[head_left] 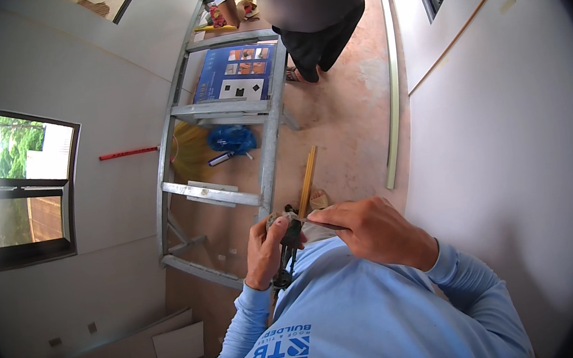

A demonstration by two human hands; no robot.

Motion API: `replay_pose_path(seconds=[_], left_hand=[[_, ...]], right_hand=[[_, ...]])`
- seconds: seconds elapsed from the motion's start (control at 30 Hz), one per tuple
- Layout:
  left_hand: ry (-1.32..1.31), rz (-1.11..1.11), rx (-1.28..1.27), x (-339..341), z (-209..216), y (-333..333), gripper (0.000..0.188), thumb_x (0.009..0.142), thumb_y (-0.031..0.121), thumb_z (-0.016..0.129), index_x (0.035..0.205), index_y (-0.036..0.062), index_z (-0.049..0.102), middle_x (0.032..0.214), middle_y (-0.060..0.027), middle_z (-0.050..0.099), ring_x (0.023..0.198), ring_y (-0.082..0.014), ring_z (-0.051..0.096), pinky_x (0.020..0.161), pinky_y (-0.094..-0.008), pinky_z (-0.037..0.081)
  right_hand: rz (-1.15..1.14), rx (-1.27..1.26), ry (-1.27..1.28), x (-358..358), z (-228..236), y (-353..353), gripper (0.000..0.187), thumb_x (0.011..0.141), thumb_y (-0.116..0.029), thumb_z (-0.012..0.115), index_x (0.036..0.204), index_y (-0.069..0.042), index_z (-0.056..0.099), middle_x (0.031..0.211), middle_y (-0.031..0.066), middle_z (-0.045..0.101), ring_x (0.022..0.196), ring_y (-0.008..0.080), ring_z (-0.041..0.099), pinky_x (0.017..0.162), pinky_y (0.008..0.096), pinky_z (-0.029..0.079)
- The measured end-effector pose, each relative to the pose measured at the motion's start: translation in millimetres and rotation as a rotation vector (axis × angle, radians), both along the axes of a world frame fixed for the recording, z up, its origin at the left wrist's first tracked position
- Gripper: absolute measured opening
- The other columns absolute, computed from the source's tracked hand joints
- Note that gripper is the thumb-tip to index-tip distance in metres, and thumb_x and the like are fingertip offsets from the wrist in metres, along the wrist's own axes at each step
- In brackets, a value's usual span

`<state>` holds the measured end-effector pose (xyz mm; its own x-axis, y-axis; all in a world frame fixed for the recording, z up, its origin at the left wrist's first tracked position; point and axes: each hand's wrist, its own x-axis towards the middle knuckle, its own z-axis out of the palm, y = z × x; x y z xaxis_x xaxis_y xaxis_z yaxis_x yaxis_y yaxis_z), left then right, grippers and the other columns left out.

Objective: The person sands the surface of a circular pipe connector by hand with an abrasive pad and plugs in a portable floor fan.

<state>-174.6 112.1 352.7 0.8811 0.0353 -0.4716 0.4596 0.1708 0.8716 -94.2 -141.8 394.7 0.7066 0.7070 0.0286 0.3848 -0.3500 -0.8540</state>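
Close in front of my chest, my left hand (261,256) grips a dark tool (293,233) with thin rods and a rounded lower part hanging below the fist. Its exact kind is hard to make out. My right hand (388,231) is closed on a thin, flat, dark blade-like piece (327,224), its tip pointing left at the top of the dark tool. I cannot tell whether the tip touches it. Just beyond my hands is a long yellow strip (307,176), seen near a sandalled foot (318,200).
A metal ladder (267,163) stands ahead to the left. Behind it lie a blue printed box (208,82), a blue plastic bag (229,139) and a white tube (220,159). Another person (324,40) bends over at the far end. A long pale strip (391,96) runs along the right wall.
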Motion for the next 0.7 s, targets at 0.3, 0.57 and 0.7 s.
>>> replay_pose_path(seconds=[0.3, 0.57, 0.7], left_hand=[[-0.041, 0.033, 0.071, -4.6, -10.3, 0.0, 0.053, 0.117, 0.042, 0.052, 0.103, -0.0064, 0.071, 0.081, -0.0158, 0.076, 0.069, -0.0210, 0.074, 0.066, -0.0322, 0.060], [-0.066, -0.102, 0.107, -6.1, -8.0, -19.2, 0.063, 0.120, 0.051, 0.050, 0.113, -0.0073, 0.073, 0.083, -0.0118, 0.076, 0.074, -0.0182, 0.074, 0.070, -0.0327, 0.060], [-0.147, -0.132, 0.198, -14.7, -32.7, -10.0, 0.069, 0.121, 0.055, 0.045, 0.113, -0.0081, 0.072, 0.082, -0.0145, 0.074, 0.074, -0.0198, 0.072, 0.069, -0.0363, 0.057]], right_hand=[[-0.233, -0.049, -0.054, -1.0, 3.3, 9.0, 0.036, 0.098, 0.002, 0.073, 0.132, -0.010, 0.078, 0.122, 0.0150, 0.079, 0.095, 0.0385, 0.080, 0.079, 0.0493, 0.063], [0.103, 0.006, -0.095, 24.7, -13.4, 22.7, 0.025, 0.099, -0.016, 0.072, 0.120, -0.007, 0.081, 0.118, 0.0150, 0.078, 0.095, 0.0382, 0.079, 0.078, 0.0488, 0.062], [0.127, -0.054, -0.031, 28.1, -4.3, 26.4, 0.031, 0.095, -0.028, 0.085, 0.113, -0.003, 0.082, 0.118, 0.0156, 0.078, 0.091, 0.0365, 0.079, 0.078, 0.0445, 0.062]])
